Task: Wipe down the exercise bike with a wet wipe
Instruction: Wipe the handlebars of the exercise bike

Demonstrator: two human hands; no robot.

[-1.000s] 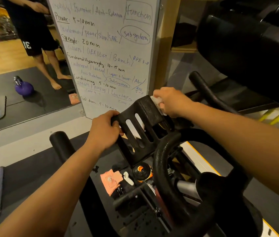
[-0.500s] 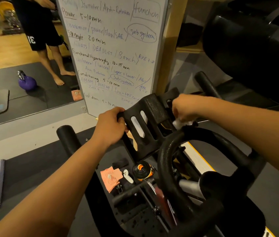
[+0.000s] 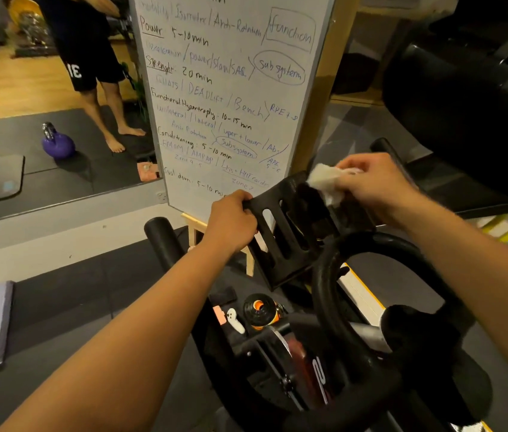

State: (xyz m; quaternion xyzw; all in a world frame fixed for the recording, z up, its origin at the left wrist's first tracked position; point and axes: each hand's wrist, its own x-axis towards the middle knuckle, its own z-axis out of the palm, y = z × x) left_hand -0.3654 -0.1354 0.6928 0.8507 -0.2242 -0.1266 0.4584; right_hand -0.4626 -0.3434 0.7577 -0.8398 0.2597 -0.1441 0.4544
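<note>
Count: 1 exercise bike (image 3: 318, 378), 1 wet wipe (image 3: 324, 179), 2 hands, both in view. Around it: 1 whiteboard (image 3: 231, 88), 1 purple kettlebell (image 3: 58, 145), 1 orange-capped bottle (image 3: 260, 311).

Left hand (image 3: 231, 219): grip closed round the left edge of the bike's black slotted holder (image 3: 290, 244), fingers curled over that edge. Nothing else in it.

Right hand (image 3: 371, 185): grip narrow, fingers and thumb pinching the wipe. The wipe is white and bunched, and sticks out left of the fingertips. It lies against the holder's upper right part, at the top of the bike. Can't tell how hard it presses.

Handlebar loop (image 3: 327, 294): black, just below and right of the holder, neither hand on it.

Bottle sits low in the bike frame, under the holder. Whiteboard stands right behind the bike, covered in handwriting. Kettlebell is on a dark mat at far left, well apart from the bike, near a person's bare legs.
</note>
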